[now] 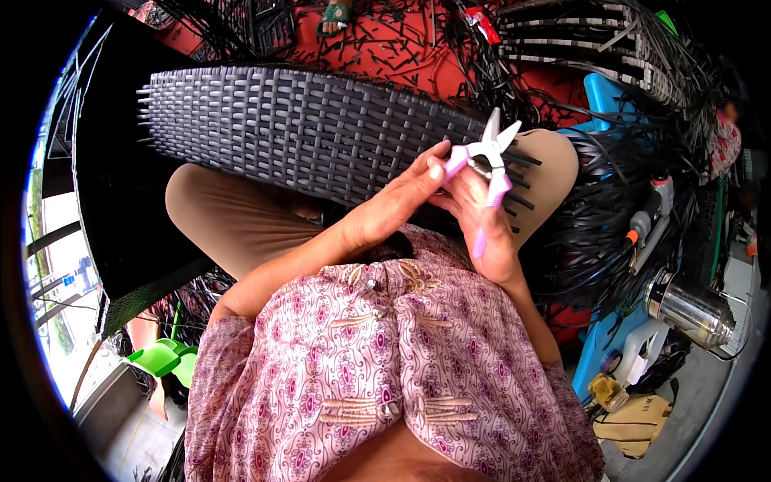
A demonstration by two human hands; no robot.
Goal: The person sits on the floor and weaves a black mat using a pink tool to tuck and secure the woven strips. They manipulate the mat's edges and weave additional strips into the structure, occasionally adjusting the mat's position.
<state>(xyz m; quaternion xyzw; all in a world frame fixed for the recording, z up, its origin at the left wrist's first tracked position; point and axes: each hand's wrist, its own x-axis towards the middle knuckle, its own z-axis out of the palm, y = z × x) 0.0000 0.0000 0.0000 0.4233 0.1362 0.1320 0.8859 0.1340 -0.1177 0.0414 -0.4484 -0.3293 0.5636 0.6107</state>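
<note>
A long panel of grey woven synthetic wicker [297,128] is seen laid across the seated person's knees, its far end reaching toward the left of the picture. The weave appears closed and even over nearly the whole visible face. At the right end, loose dark strand tails [522,181] are seen jutting from the edge beside the hands, so the trimming of that end is judged unfinished; how many tails remain cannot be told, since the hands cover part of the edge.

A pair of small snips with pink plastic handles and pale metal blades [488,173] is held over that right end, blades pointing up and parted. The right hand [482,229] is closed around the lower handle, which runs down along the palm. The left hand [401,201] is loosely curled, its fingertips [438,169] pressed against the upper handle near the pivot; nothing else is grasped by it.

Cut black strand offcuts [377,48] are scattered over the red floor [418,68] beyond the panel. A glass jar with a metal lid [691,309] lies to the right, well apart from the hands.
</note>
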